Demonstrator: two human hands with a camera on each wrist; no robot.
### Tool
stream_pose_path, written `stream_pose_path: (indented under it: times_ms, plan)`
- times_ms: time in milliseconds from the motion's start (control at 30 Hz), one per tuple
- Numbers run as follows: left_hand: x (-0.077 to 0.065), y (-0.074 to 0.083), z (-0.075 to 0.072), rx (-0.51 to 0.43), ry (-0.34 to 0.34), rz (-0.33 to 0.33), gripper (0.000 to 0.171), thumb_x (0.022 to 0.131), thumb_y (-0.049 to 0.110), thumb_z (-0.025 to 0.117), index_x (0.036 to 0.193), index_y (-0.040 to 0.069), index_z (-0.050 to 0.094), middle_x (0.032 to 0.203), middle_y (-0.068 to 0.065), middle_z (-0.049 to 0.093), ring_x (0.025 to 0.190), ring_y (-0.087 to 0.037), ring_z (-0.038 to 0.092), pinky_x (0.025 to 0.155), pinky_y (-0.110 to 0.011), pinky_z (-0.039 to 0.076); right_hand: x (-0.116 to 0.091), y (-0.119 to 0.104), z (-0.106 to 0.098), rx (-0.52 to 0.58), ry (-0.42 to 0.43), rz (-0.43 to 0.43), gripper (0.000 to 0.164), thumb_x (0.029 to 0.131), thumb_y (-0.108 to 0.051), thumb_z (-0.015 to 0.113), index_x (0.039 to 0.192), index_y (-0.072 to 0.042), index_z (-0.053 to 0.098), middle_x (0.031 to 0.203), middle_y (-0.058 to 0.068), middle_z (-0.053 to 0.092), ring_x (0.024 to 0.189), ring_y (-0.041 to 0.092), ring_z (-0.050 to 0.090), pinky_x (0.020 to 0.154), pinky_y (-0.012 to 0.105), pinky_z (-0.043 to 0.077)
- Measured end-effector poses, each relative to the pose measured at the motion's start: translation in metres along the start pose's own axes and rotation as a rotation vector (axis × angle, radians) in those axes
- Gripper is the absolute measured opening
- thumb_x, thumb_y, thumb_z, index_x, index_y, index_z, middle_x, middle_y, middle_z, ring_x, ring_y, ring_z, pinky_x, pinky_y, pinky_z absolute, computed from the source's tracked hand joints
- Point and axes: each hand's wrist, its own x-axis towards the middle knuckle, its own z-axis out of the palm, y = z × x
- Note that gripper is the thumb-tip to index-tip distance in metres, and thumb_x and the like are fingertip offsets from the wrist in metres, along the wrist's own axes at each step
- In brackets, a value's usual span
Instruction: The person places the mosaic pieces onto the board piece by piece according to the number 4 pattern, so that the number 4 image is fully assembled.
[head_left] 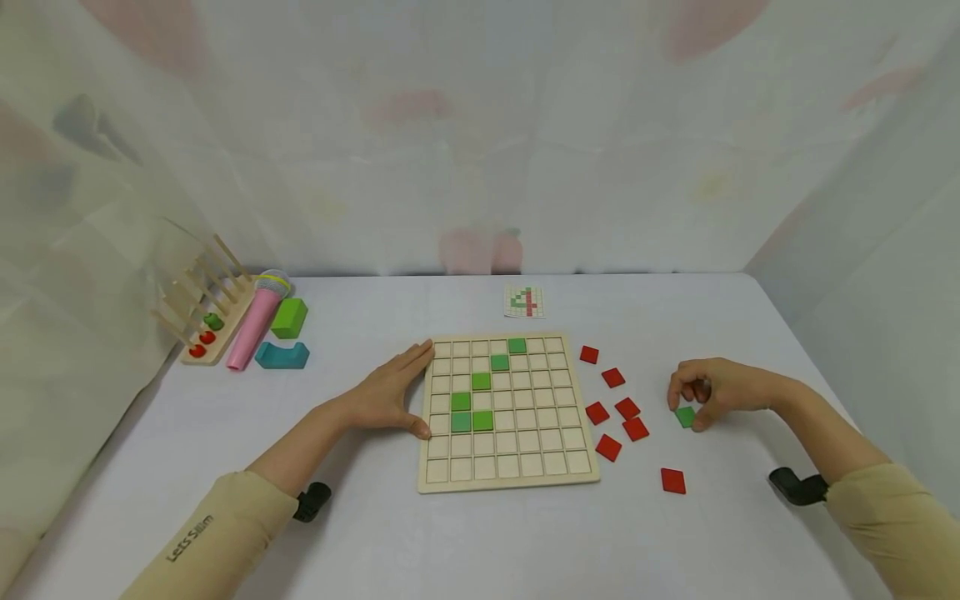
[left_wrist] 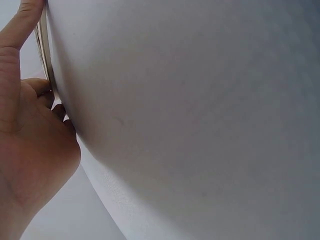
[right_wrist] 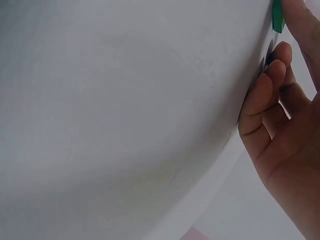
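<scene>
A wooden grid board [head_left: 510,485] lies mid-table, with several green tiles [head_left: 481,381] set in its squares, most along a slanting line. My left hand [head_left: 386,396] rests against the board's left edge, thumb and fingers spread. In the left wrist view the fingers touch the board's side [left_wrist: 44,45]. Right of the board, my right hand [head_left: 712,390] pinches a loose green tile [head_left: 686,417] at the tabletop, between thumb and fingers. The right wrist view catches only part of that green tile [right_wrist: 277,17]. Several red tiles [head_left: 627,408] lie scattered between the board and my right hand.
Behind the board lies a small pattern card [head_left: 525,302] with green and red squares. At the back left are a pegged wooden stand [head_left: 238,312], a pink toy microphone [head_left: 257,325], a green block [head_left: 289,318] and a teal curved block [head_left: 282,356]. Fabric hangs behind the table.
</scene>
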Motion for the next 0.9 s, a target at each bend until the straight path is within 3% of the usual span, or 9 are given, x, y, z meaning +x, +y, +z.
stream_pose_path:
  times_ms: [600, 900]
  plan:
    - [-0.0018, 0.0030, -0.0030, -0.001, -0.004, -0.004, 0.133, 0.061, 0.058, 0.087, 0.159, 0.005, 0.014, 0.169, -0.012, 0.008, 0.156, -0.038, 0.009, 0.124, -0.060, 0.018, -0.0012, -0.0043, 0.0012, -0.050, 0.045, 0.009, 0.026, 0.075, -0.015, 0.083, 0.092, -0.018, 0.064, 0.086, 0.001, 0.059, 0.079, 0.012, 0.054, 0.066, 0.021, 0.049]
    - [-0.0022, 0.0038, -0.0034, 0.000, -0.001, 0.004, 0.133, 0.062, 0.058, 0.087, 0.159, 0.004, 0.014, 0.169, -0.012, 0.008, 0.156, -0.038, 0.009, 0.123, -0.061, 0.019, 0.0066, -0.0090, -0.0043, -0.047, 0.021, -0.027, 0.013, 0.085, -0.009, 0.074, 0.087, -0.016, 0.063, 0.085, -0.003, 0.064, 0.078, 0.008, 0.058, 0.069, 0.021, 0.050]
